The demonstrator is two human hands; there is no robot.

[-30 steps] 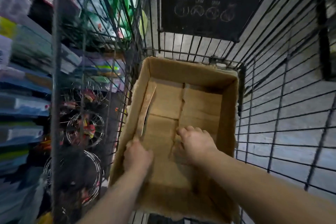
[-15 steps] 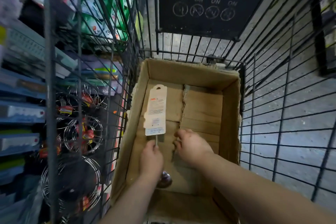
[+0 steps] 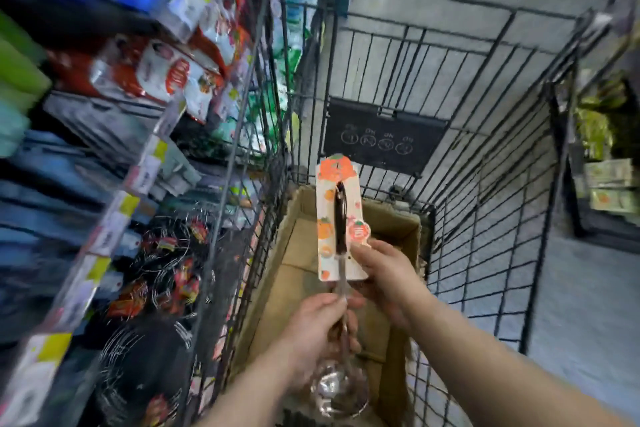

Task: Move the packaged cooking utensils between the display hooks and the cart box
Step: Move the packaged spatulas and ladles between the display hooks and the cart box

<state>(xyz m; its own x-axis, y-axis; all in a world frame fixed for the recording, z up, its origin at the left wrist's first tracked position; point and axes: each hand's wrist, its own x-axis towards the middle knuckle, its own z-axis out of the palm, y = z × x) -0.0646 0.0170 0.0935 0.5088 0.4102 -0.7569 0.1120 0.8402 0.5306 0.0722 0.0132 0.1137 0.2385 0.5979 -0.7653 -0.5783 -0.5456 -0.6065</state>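
A wire cart (image 3: 491, 204) holds one cardboard box (image 3: 394, 222), open at the top. The part of the box floor that shows is plain brown flaps.

One packaged ladle (image 3: 341, 291) is held in the air above the box, over its near half, touching neither the walls nor the floor. Its long axis runs from the near end of the box toward the far end. The shiny bowl (image 3: 339, 388) is at the near end, low and closest to the person. The dark handle points away and upward, past the far wall of the box. One orange-printed backing card (image 3: 325, 229) is fixed along the handle, with its rounded hang tab at the far tip.

Both of the person's hands are on the ladle. The left hand (image 3: 311, 329) is curled around the bare metal shaft between the bowl and the card. The right hand (image 3: 384, 274) pinches the lower right edge of the card with thumb and fingers, to the right of the shaft.

Beyond the far wall of the box, a black panel (image 3: 381, 135) hangs on the cart mesh and bears four round symbols. To the left of the box, outside the mesh, shelves carry round wire items with red labels (image 3: 166, 253) and red-and-white packets (image 3: 156, 69). They are too blurred to count.
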